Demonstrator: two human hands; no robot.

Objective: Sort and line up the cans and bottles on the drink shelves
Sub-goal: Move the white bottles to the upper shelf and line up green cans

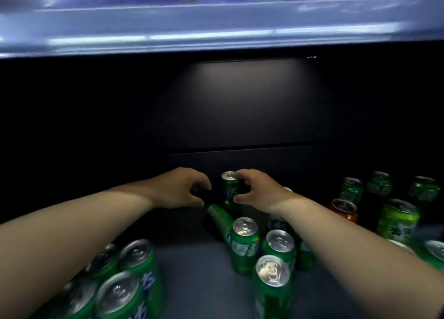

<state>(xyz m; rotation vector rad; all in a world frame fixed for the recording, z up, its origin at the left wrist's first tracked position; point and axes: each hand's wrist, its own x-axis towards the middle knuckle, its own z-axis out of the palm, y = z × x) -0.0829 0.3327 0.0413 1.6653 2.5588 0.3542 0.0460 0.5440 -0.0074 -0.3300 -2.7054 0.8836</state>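
Note:
My right hand (258,190) reaches deep into the dark shelf and grips an upright green can (229,186), one finger on its top rim and the thumb on its side. My left hand (182,187) is just left of that can, fingers and thumb curved in a C; the gap between them is black and I cannot tell if it holds anything. Below the held can a green can (219,219) lies tipped on its side. In front of it stand three upright green cans (245,245), (280,249), (272,286).
A cluster of green cans (138,261) stands at the front left under my left forearm. At the right are a red can (343,210), a light green can (397,223) and darker green cans (379,184) behind. The lit shelf above (216,30) overhangs.

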